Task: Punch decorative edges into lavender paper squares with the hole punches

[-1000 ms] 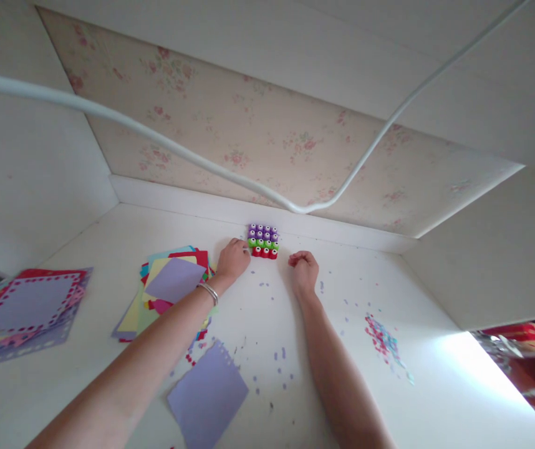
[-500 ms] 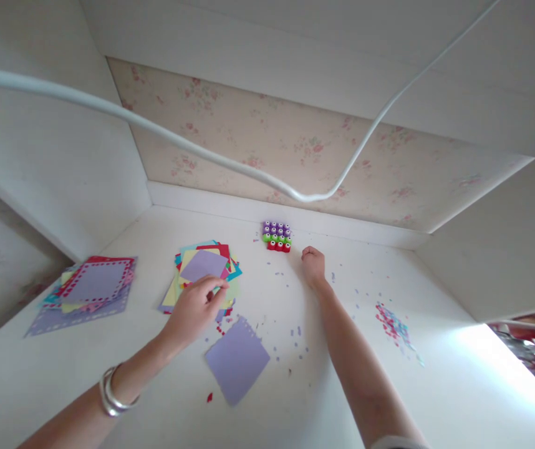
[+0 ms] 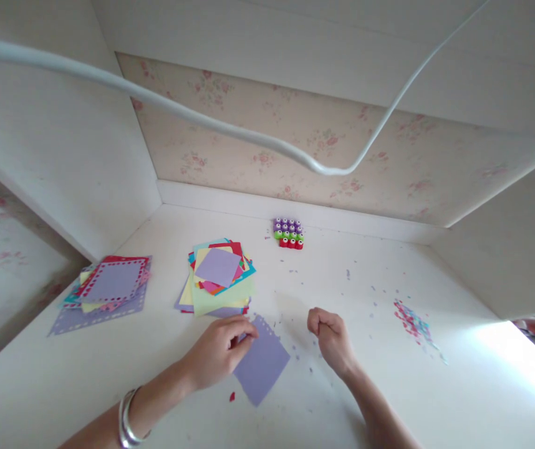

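A purple paper square (image 3: 265,368) lies on the white tabletop with a row of punched holes along its upper right edge. My left hand (image 3: 224,346) is at its upper left side, fingers curled and thumb bent toward them; what they hold, if anything, is too small to tell. To the right of the sheet, my right hand (image 3: 329,332) is closed in a fist, and its inside is hidden. Behind the hands, near the wall, stand several small punches (image 3: 289,232) in purple, green and red rows.
A pile of coloured papers (image 3: 221,299) lies behind my left hand, and another stack with punched borders (image 3: 116,280) at the far left. Punched bits (image 3: 412,323) are heaped at the right. A white cable (image 3: 249,135) hangs across the upper view.
My right hand has drawn back from beside the punches toward me. My left hand has moved from the coloured pile down and right to the purple sheet. The view has shifted slightly.
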`<state>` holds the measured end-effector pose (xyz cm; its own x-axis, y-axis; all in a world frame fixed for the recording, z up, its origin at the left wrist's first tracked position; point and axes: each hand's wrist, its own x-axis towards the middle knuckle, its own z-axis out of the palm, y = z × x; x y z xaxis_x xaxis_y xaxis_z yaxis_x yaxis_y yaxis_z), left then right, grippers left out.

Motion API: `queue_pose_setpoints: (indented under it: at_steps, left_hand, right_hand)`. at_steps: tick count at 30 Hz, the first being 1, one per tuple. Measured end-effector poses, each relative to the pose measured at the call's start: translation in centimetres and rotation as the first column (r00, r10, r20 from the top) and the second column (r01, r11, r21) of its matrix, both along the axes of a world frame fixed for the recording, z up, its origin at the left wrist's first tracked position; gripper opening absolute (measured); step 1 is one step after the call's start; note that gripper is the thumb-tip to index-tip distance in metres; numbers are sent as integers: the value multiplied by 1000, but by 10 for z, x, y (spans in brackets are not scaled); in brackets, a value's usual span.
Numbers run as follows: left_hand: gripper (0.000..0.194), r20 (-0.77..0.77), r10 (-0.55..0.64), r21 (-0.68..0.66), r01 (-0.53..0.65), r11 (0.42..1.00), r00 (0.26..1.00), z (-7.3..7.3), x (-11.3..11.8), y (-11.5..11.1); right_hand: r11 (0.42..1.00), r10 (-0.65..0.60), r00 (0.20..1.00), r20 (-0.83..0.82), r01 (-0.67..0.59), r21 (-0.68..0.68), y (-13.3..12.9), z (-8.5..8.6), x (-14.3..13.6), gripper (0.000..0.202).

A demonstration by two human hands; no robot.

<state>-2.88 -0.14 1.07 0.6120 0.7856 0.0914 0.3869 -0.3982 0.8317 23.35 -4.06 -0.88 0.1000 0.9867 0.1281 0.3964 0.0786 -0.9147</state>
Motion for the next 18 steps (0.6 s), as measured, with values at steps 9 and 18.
queue_pose_setpoints:
  at_steps: [9,18]
  left_hand:
    - [22,-68,-13,105,20,994,998,-7,1,1]
    - [32,-197,452,603,-256,756,870,-11,-33,32]
  right_hand:
    - [975,218,921,322,-223,-22,5,-14,-10,18]
    - [954,276,852,445,-299,-18,-2,-4,-11,25]
